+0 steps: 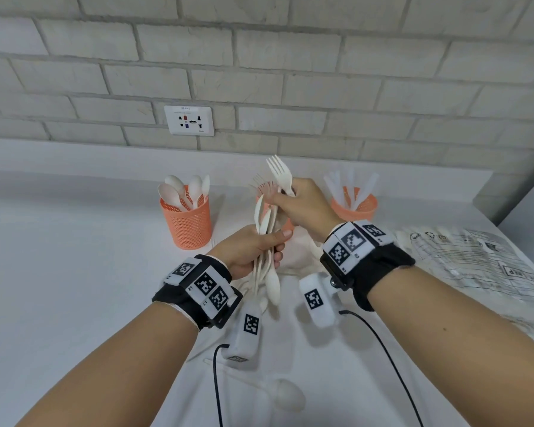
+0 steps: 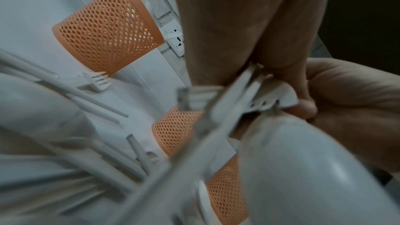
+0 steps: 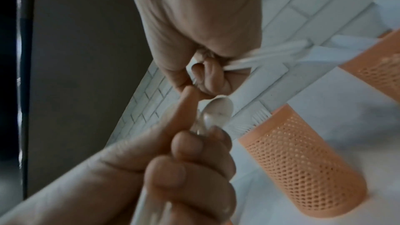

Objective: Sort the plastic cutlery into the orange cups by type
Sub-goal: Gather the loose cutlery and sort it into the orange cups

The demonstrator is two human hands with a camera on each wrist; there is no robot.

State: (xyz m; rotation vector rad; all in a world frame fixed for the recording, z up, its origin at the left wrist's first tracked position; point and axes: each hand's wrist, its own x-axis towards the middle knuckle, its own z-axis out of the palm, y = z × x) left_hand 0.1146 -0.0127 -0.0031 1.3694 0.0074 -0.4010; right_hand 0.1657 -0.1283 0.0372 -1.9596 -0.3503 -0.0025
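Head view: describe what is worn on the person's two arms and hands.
Both forearms are bare, with no sleeves or gloves. Each wrist carries a black strap: left wrist band, right wrist band. White blocks printed with black square codes sit on top of each band. A white camera pod with the same kind of code hangs beneath each wrist, and a thin black cable trails from each pod.

I could make out little. On my left wrist band (image 1: 198, 283) small marks beside the square code tags read "L2" and "L3", as far as I could tell. Print on the wall socket (image 1: 189, 120) and the plastic wrapper (image 1: 475, 257) was too blurred to read.
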